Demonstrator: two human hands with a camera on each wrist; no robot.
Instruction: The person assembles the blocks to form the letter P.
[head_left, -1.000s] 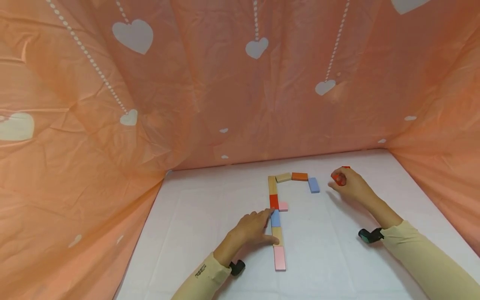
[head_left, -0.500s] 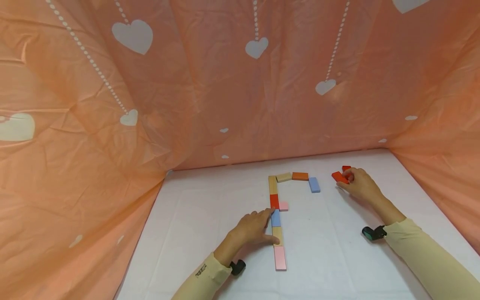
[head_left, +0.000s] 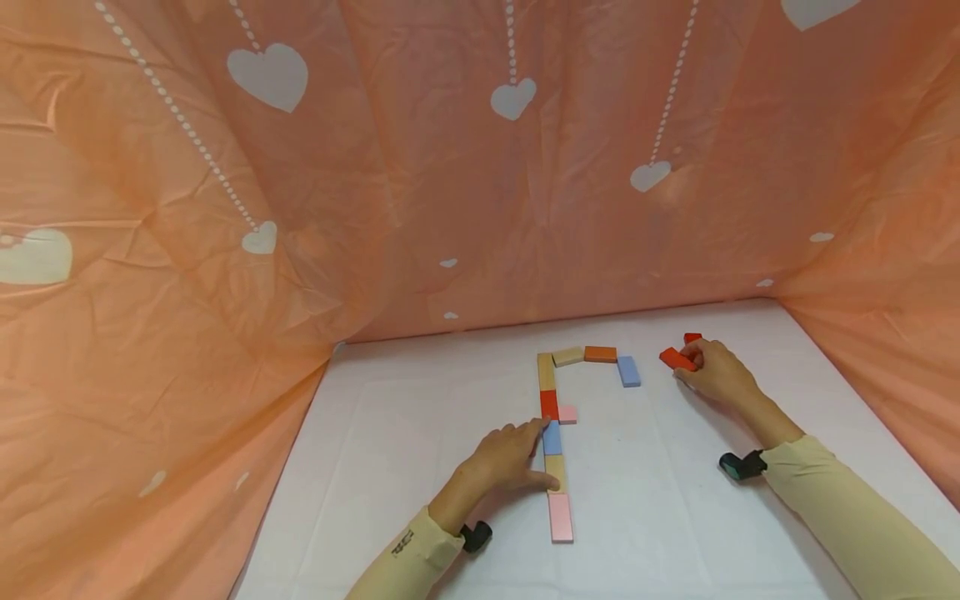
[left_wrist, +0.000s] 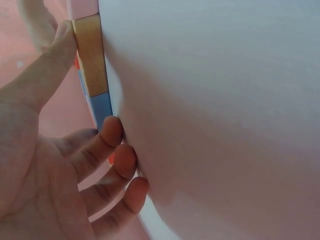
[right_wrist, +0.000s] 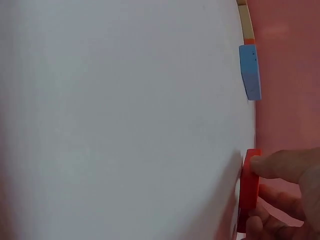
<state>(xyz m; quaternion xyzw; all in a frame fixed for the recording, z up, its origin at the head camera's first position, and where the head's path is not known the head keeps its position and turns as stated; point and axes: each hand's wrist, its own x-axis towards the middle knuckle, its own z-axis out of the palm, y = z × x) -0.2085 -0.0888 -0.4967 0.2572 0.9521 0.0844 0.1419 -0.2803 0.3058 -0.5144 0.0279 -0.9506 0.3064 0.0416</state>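
My left hand [head_left: 504, 457] rests beside a column of flat wooden blocks, its thumb on a natural wood block [head_left: 555, 472] and its index fingertip near the joint of a blue block [head_left: 552, 438] and a red one [head_left: 549, 403]. In the left wrist view that hand's fingers [left_wrist: 116, 131] are slightly bent along the column's side. At the back right, my right hand [head_left: 722, 373] pinches a red block [head_left: 677, 359] between thumb and fingers. The right wrist view shows the pinched red block [right_wrist: 249, 181] with fingertips on it. Another red piece [head_left: 692, 337] lies just behind, partly hidden.
The column ends in a pink block [head_left: 560, 518] at the front and a natural wood block [head_left: 546, 372] at the back. From there a wood block [head_left: 567, 357], an orange block [head_left: 600, 354] and a blue block [head_left: 628, 372] curve right. A small pink block [head_left: 567, 414] touches the column.
My right hand has drawn back to the right, then moved slightly left again with the red block, uncovering more of the red piece behind. My left hand has stayed in place.
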